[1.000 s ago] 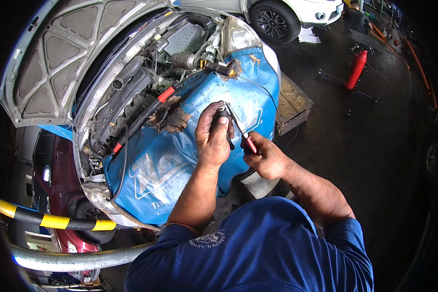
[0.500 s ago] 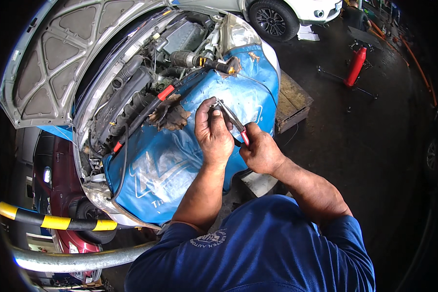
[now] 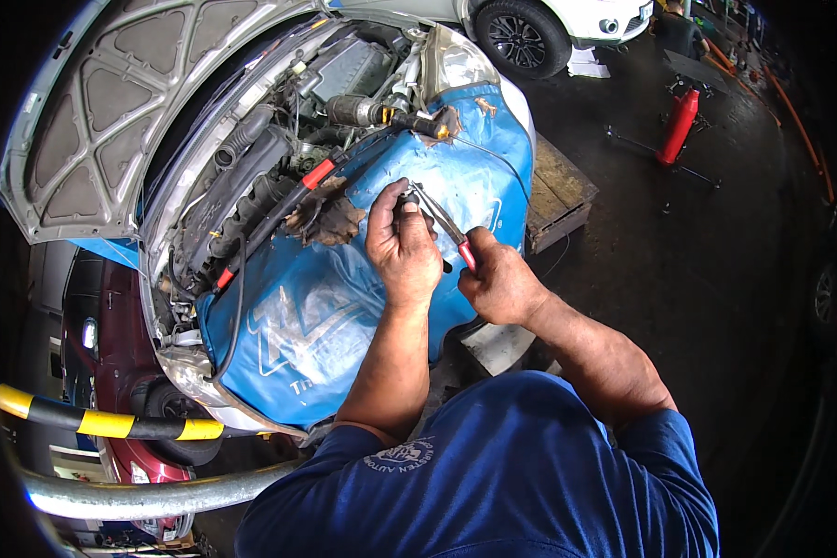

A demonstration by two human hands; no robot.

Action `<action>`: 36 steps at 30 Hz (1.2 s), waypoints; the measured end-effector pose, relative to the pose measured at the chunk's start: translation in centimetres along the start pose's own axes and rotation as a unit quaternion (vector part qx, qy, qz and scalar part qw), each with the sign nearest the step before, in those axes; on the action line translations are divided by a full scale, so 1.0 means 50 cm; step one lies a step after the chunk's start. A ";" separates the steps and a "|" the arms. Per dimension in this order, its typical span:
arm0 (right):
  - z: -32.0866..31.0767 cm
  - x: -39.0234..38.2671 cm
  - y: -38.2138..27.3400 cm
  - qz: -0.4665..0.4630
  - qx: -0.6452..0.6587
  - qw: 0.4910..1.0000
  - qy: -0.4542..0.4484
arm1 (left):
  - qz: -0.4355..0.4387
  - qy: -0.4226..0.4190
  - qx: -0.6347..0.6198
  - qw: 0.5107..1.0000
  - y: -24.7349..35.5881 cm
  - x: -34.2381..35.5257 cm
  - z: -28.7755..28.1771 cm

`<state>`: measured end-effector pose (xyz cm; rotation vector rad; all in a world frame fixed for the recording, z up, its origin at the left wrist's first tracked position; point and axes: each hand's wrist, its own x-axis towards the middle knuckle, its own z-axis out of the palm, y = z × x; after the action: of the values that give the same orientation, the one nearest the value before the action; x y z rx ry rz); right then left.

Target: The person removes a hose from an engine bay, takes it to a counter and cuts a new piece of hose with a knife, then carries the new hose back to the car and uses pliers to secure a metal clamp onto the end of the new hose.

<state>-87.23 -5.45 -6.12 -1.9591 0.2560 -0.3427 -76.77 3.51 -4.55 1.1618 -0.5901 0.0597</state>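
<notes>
My left hand [image 3: 402,246] is closed around a small dark part that sticks out at its top, held over a blue fender cover [image 3: 325,316] draped on a silver car. My right hand [image 3: 498,284] grips the red handles of pliers [image 3: 445,228], whose metal jaws reach up to the part at my left fingertips. Both hands are close together, above the cover's right half. What exactly the jaws pinch is hidden by my fingers.
The open engine bay [image 3: 279,158] with hoses and a red-handled tool lies left of my hands, under the raised hood [image 3: 112,102]. A wooden pallet [image 3: 558,191], a red jack [image 3: 676,126], a white car [image 3: 549,23] and a yellow-black barrier [image 3: 102,423] surround the spot.
Both hands have shifted slightly up and left over the blue cover; the pliers have turned so the jaws meet the part in my left hand.
</notes>
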 end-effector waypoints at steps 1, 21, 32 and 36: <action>0.001 -0.001 -0.001 0.005 -0.005 1.000 -0.003 | 0.012 -0.005 0.001 1.000 -0.003 0.001 -0.002; -0.026 -0.002 -0.008 0.017 0.003 0.996 -0.084 | -0.003 -0.133 -0.186 0.973 -0.005 0.016 -0.037; -0.023 -0.003 -0.020 0.027 -0.034 0.997 -0.068 | -0.010 -0.039 -0.114 0.993 -0.002 0.010 -0.019; -0.017 -0.005 -0.018 0.023 -0.047 0.997 -0.051 | -0.017 -0.014 -0.094 0.995 0.000 0.008 -0.019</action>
<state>-87.75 -5.73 -4.98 -2.0522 0.2552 -0.2024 -76.03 4.21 -4.61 0.9915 -0.5885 -0.0400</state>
